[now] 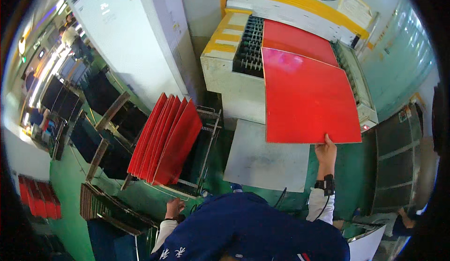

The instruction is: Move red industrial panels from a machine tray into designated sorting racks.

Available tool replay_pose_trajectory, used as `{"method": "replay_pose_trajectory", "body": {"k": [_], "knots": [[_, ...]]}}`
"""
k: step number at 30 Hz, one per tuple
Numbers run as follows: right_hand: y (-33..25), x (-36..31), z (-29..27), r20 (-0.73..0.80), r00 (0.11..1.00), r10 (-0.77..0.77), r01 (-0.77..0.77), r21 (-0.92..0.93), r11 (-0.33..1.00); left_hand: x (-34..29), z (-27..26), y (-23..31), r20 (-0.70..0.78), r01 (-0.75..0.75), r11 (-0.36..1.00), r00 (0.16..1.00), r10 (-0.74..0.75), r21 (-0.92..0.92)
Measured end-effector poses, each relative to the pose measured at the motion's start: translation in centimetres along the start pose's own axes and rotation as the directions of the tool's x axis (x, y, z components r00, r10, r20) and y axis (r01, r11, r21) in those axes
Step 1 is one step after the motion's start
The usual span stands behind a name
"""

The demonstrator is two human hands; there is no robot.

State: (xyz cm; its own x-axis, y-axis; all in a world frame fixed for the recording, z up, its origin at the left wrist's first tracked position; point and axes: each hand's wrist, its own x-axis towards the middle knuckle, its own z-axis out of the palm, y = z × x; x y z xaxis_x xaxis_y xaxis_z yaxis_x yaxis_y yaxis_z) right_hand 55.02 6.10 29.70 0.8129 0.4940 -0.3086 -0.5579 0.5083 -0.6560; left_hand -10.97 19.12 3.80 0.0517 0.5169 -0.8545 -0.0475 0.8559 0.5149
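Observation:
My right hand (326, 151) grips the near edge of a large flat red panel (311, 99), thumb on top and fingers underneath. The panel's far edge overlaps another red panel (297, 37), which lies on the rollers (253, 43) of a white machine (243, 99). Low on the left, my left hand (175, 208) has its fingers curled in, and nothing shows in it. Close to it stands a wire rack (206, 151) with several red panels (164, 139) leaning upright side by side.
A pale flat sheet (267, 155) lies below the machine's front. A tall white cabinet (126, 36) stands left of the machine. More racks (105, 200) and red panels (40, 197) are at the left. A dark framed rack (398, 162) stands at the right. Other people (70, 36) are far left.

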Motion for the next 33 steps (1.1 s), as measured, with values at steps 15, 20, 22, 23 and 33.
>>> {"method": "replay_pose_trajectory", "body": {"k": [15,20,22,23,33], "knots": [[3.5,1.9,3.2,-0.055,0.986,0.154,-0.148,0.097,0.984,-5.1,1.4,-2.7,0.144,-0.367,0.43,0.872,0.468,0.825],[4.0,2.8,3.5,-0.024,0.978,0.208,-0.209,-0.027,0.978,-3.9,0.7,-2.8,0.091,-0.243,0.908,0.97,0.225,0.34],[3.9,3.0,3.4,-0.044,0.979,0.201,-0.203,-0.038,0.979,-5.2,1.9,-1.7,0.406,-0.457,-0.014,0.774,0.485,0.889],[3.9,3.1,3.5,-0.053,0.978,0.202,-0.205,-0.054,0.977,-5.1,2.4,-1.2,0.413,-0.46,-0.022,0.773,0.481,0.887],[3.4,4.0,3.7,-0.037,0.978,0.206,-0.207,-0.028,0.978,-6.5,7.1,1.8,0.295,-0.442,0.322,0.861,0.415,0.837]]}}
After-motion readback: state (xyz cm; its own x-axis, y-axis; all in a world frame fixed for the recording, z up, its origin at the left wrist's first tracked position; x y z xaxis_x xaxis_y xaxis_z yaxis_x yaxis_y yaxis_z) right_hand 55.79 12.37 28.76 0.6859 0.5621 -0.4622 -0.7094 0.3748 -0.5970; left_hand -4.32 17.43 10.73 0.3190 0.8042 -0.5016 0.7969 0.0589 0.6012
